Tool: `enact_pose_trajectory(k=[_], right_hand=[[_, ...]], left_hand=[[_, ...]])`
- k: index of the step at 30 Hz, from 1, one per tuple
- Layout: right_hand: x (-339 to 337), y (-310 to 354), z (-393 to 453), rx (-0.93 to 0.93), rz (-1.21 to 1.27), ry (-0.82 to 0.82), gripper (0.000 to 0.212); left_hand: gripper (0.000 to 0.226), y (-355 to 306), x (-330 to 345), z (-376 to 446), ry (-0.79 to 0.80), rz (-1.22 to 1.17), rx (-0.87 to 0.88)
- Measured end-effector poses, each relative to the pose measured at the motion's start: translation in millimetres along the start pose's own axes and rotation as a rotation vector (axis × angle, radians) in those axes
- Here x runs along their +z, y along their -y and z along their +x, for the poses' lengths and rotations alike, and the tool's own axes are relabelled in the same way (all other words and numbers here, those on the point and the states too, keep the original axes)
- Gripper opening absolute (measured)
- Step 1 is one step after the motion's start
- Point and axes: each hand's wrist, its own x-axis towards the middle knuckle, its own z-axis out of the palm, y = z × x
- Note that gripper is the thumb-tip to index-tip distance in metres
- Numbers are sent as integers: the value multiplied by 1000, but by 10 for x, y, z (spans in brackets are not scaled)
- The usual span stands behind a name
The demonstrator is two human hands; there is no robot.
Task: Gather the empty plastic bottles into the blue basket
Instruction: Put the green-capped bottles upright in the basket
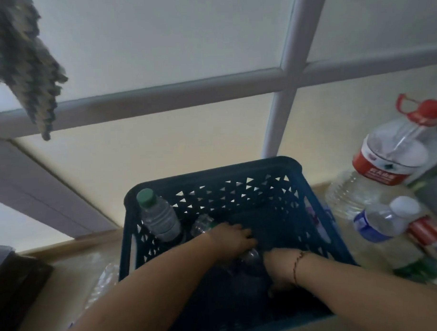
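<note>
The blue basket (297, 177) stands in the middle, and both my hands reach into it. A clear bottle with a green cap (157, 214) stands upright in its left corner. Beside it lies a second clear bottle (201, 225). My left hand (233, 239) curls over a clear bottle (251, 257) low in the basket. My right hand (278, 264) is just right of that bottle and points down into the dark bottom, where its fingers are hidden.
Right of the basket stand a large bottle with a red cap and label (395, 154), a small blue-labelled bottle (383, 221) and more bottles behind. A crumpled clear bottle (105, 280) lies left of the basket. A white frame post (278, 123) rises behind.
</note>
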Motion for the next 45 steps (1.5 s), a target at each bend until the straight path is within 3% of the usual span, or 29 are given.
enact_pose_trajectory(k=[4, 9, 12, 16, 22, 24, 26, 30, 31, 33, 35, 37, 39, 43, 45], right_hand=[[-68, -54, -73, 55, 247, -90, 75], [-352, -197, -363, 38, 322, -202, 62], [-674, -402, -699, -2, 428, -424, 39], [-1000, -346, -787, -197, 832, -853, 22], [-1054, 41, -509, -357, 810, -1084, 26], [-1018, 40, -450, -380, 871, -1070, 31], [-969, -7, -408, -369, 956, -943, 35], [-817, -137, -277, -473, 1488, -204, 65], [-789, -122, -218, -459, 1510, -132, 73], [-735, -16, -20, -344, 1358, -233, 73], [-716, 148, 194, -227, 1239, -495, 56], [-679, 231, 366, -173, 1218, -647, 48], [-678, 269, 437, -128, 1188, -654, 54], [-705, 392, 628, -38, 1191, -629, 91], [-762, 544, 675, -25, 1180, -610, 87]], left_hand=[[86, 78, 40, 52, -22, -33, 16], [65, 126, 96, -93, -272, -200, -125], [65, 175, -35, -250, -491, -404, -259], [69, 226, -234, -483, -722, -768, -476], [48, 261, -418, -862, -788, -839, -595], [44, 281, -460, -957, -775, -740, -595], [44, 294, -495, -1030, -745, -571, -552], [41, 343, -608, -1120, -700, -395, -433], [39, 367, -666, -1133, -697, -412, -406], [38, 421, -789, -1142, -673, -430, -363], [37, 464, -866, -1140, -638, -413, -346], [37, 488, -875, -1137, -633, -413, -343], [38, 490, -853, -1147, -640, -400, -338], [36, 515, -789, -1250, -649, -260, -326], [35, 565, -734, -1358, -643, -195, -370]])
